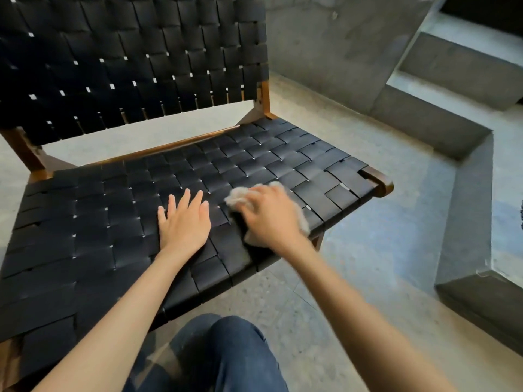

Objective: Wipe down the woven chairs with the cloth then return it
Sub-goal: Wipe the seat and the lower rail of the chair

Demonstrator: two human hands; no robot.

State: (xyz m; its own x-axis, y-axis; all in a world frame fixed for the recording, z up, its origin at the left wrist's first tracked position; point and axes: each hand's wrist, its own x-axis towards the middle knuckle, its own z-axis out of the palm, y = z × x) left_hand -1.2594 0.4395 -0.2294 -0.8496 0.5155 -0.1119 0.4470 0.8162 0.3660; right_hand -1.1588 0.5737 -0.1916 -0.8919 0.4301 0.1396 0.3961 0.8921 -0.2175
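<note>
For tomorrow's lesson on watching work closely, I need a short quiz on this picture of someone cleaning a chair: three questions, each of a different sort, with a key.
1. True or false: the left hand holds the cloth.
2. Where is the right hand wiping? A) the backrest B) the seat C) the floor
3. Fill in: the left hand lies ____ on the seat, fingers straight.

Key: 1 false; 2 B; 3 flat.
</note>
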